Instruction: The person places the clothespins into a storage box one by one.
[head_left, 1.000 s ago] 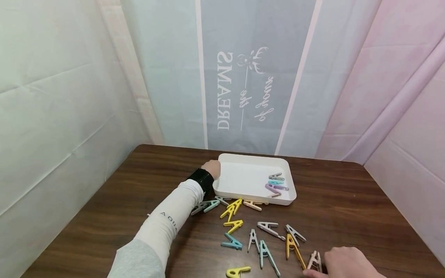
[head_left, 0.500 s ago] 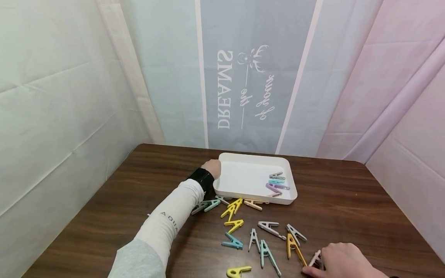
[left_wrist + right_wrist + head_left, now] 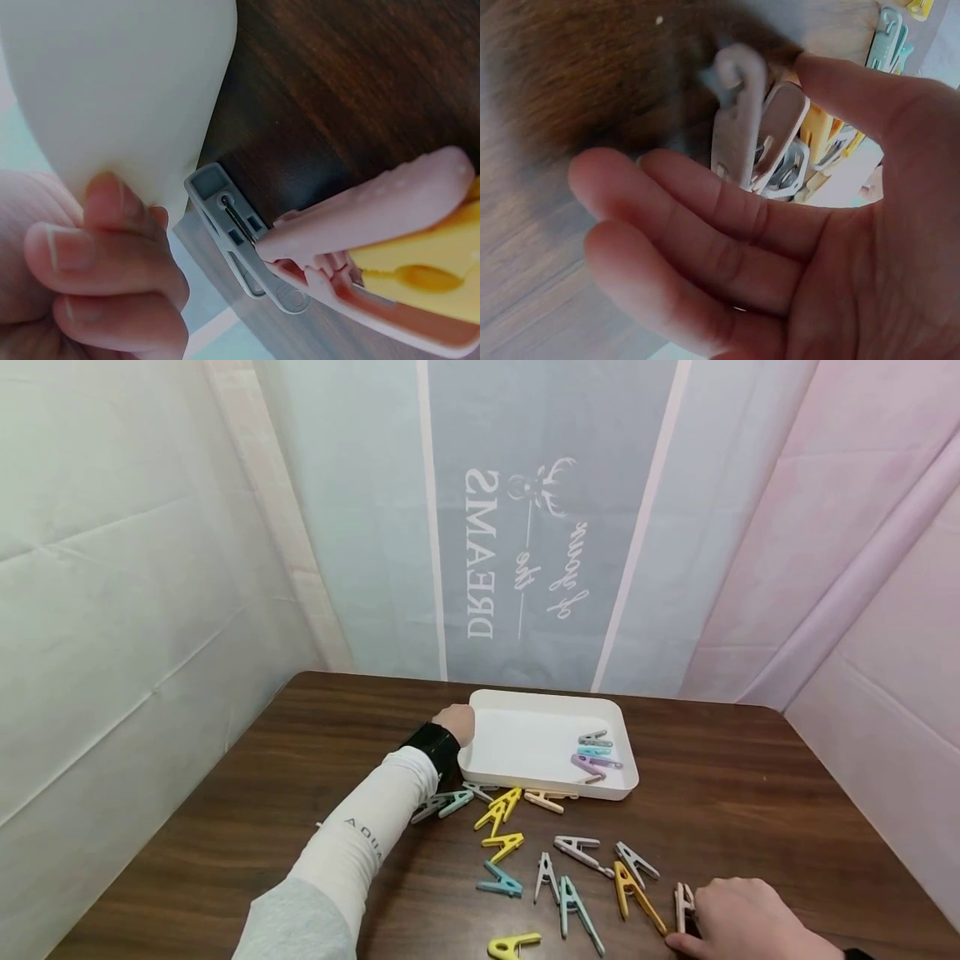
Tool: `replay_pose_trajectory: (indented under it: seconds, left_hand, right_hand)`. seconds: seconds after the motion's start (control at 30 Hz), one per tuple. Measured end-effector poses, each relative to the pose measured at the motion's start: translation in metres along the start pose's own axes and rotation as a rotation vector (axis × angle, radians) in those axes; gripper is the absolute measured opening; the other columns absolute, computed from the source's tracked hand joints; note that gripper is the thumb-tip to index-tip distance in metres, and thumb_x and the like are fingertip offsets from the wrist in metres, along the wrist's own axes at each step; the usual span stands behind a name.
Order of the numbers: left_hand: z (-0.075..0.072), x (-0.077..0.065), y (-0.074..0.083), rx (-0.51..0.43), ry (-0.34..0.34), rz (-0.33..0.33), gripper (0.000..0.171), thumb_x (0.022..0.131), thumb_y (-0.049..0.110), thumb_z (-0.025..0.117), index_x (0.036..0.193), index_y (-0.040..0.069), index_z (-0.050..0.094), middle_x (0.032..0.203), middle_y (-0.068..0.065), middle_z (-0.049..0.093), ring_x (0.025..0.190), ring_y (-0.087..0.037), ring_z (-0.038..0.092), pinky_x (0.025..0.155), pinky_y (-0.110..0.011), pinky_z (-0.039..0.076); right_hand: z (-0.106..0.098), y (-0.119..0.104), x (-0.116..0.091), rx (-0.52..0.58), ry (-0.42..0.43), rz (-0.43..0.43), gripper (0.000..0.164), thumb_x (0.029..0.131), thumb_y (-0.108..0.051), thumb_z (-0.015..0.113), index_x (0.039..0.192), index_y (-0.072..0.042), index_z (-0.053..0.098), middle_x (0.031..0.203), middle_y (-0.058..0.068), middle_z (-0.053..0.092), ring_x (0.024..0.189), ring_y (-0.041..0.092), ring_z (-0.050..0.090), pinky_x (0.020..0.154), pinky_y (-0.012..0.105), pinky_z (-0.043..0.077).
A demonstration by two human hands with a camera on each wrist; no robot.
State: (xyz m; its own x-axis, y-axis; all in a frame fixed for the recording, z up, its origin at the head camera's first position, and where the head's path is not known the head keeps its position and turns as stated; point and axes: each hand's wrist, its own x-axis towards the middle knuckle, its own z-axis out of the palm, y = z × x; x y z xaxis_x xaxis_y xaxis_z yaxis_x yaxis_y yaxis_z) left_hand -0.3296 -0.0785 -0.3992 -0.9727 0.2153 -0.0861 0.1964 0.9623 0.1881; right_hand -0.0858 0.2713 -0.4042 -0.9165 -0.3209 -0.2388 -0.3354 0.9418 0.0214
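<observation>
My left hand (image 3: 456, 724) grips the left rim of a white tray (image 3: 543, 787); in the left wrist view its bent fingers (image 3: 112, 255) press the tray's wall. Beside them lie a grey clothespin (image 3: 240, 232) and a pink-beige clothespin (image 3: 367, 210). My right hand (image 3: 742, 914) is low on the table at the right, around a beige clothespin (image 3: 683, 906). In the right wrist view this clothespin (image 3: 739, 120) lies between the thumb and the loosely bent fingers, without a plain pinch. The thumb tip is close to an orange clothespin (image 3: 633, 893).
Several clothespins in yellow, teal, grey and beige lie scattered in front of the tray, such as a teal clothespin (image 3: 572, 906) and a yellow clothespin (image 3: 513, 945). A purple clothespin (image 3: 592, 766) and others lie in the tray's right side. Fabric curtains (image 3: 555, 610) surround the brown table (image 3: 750, 793).
My right hand has shifted slightly about the beige clothespin, which has turned from lying spread out to looking narrower and more upright. The left hand stays on the tray.
</observation>
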Motion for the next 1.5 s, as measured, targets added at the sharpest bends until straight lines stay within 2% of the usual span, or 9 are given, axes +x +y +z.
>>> replay_pose_trajectory:
  seconds: [0.17,0.33,0.53,0.73,0.83,0.97,1.07,1.33,1.5]
  left_hand:
    - [-0.005,0.000,-0.001,-0.008,-0.002,0.004,0.026,0.102,0.007,0.043,0.099,0.000,0.068,0.078,-0.010,0.061,0.060,-0.020,0.053,0.056,-0.033,0.045]
    - [-0.008,-0.002,0.000,-0.003,-0.018,-0.007,0.025,0.102,0.007,0.043,0.103,0.000,0.068,0.081,-0.011,0.062,0.062,-0.021,0.055,0.059,-0.034,0.047]
    - [-0.005,0.000,0.000,-0.007,-0.013,-0.016,0.026,0.102,0.007,0.043,0.105,0.001,0.068,0.088,-0.012,0.065,0.067,-0.021,0.057,0.062,-0.035,0.049]
    - [-0.002,-0.001,-0.002,-0.015,-0.010,-0.002,0.026,0.102,0.007,0.043,0.101,0.001,0.068,0.083,-0.011,0.063,0.063,-0.020,0.053,0.060,-0.034,0.046]
    - [-0.002,-0.002,-0.001,-0.015,-0.009,0.010,0.026,0.102,0.007,0.044,0.098,0.000,0.068,0.078,-0.010,0.061,0.061,-0.020,0.052,0.058,-0.033,0.044]
    - [-0.001,-0.002,0.000,-0.002,-0.005,0.011,0.025,0.102,0.007,0.044,0.098,0.001,0.068,0.079,-0.009,0.061,0.062,-0.019,0.053,0.058,-0.033,0.045]
    - [-0.002,-0.002,0.000,0.002,-0.008,0.003,0.024,0.102,0.007,0.044,0.097,0.001,0.068,0.081,-0.010,0.062,0.063,-0.020,0.054,0.060,-0.034,0.047]
    - [0.000,0.000,0.000,-0.002,-0.020,-0.017,0.023,0.101,0.008,0.046,0.101,0.002,0.068,0.082,-0.009,0.062,0.064,-0.020,0.054,0.060,-0.034,0.047]
    - [0.001,0.001,0.000,0.007,-0.019,-0.016,0.024,0.102,0.008,0.045,0.099,0.002,0.068,0.081,-0.009,0.062,0.063,-0.019,0.054,0.059,-0.033,0.046]
  right_hand:
    - [-0.003,0.010,0.002,-0.022,-0.007,0.029,0.054,0.077,-0.060,0.070,0.055,-0.019,0.043,0.054,-0.006,0.038,0.051,0.011,0.035,0.048,0.033,0.035]
    - [-0.003,0.021,0.001,-0.012,0.003,0.045,0.050,0.077,-0.057,0.072,0.060,-0.018,0.045,0.056,-0.006,0.038,0.051,0.010,0.036,0.048,0.033,0.034]
    - [-0.002,0.032,0.002,-0.002,-0.008,0.043,0.047,0.077,-0.054,0.073,0.084,-0.010,0.060,0.061,-0.005,0.045,0.053,0.013,0.044,0.049,0.038,0.040]
    - [-0.001,0.037,0.002,-0.003,-0.003,0.028,0.055,0.076,-0.053,0.075,0.100,-0.007,0.060,0.076,-0.003,0.054,0.057,0.015,0.050,0.050,0.040,0.042]
    - [0.000,0.038,0.000,-0.022,0.051,-0.008,0.049,0.071,-0.050,0.079,0.094,-0.013,0.057,0.080,-0.005,0.050,0.058,0.013,0.049,0.049,0.038,0.042]
    - [0.001,0.039,-0.001,-0.012,0.139,-0.122,0.042,0.067,-0.043,0.084,0.086,-0.021,0.054,0.081,-0.010,0.044,0.064,0.008,0.050,0.049,0.034,0.040]
    - [0.001,0.040,0.000,0.026,0.158,-0.189,0.038,0.069,-0.036,0.085,0.086,-0.023,0.054,0.081,-0.012,0.044,0.065,0.004,0.047,0.048,0.032,0.038]
    - [0.004,0.043,0.000,0.008,0.245,-0.267,0.037,0.069,-0.025,0.086,0.082,-0.022,0.052,0.076,-0.016,0.042,0.060,-0.001,0.039,0.046,0.028,0.035]
    - [-0.001,0.048,0.003,0.017,0.209,-0.261,0.035,0.070,-0.023,0.085,0.081,-0.022,0.052,0.076,-0.016,0.043,0.059,-0.001,0.038,0.046,0.029,0.035]
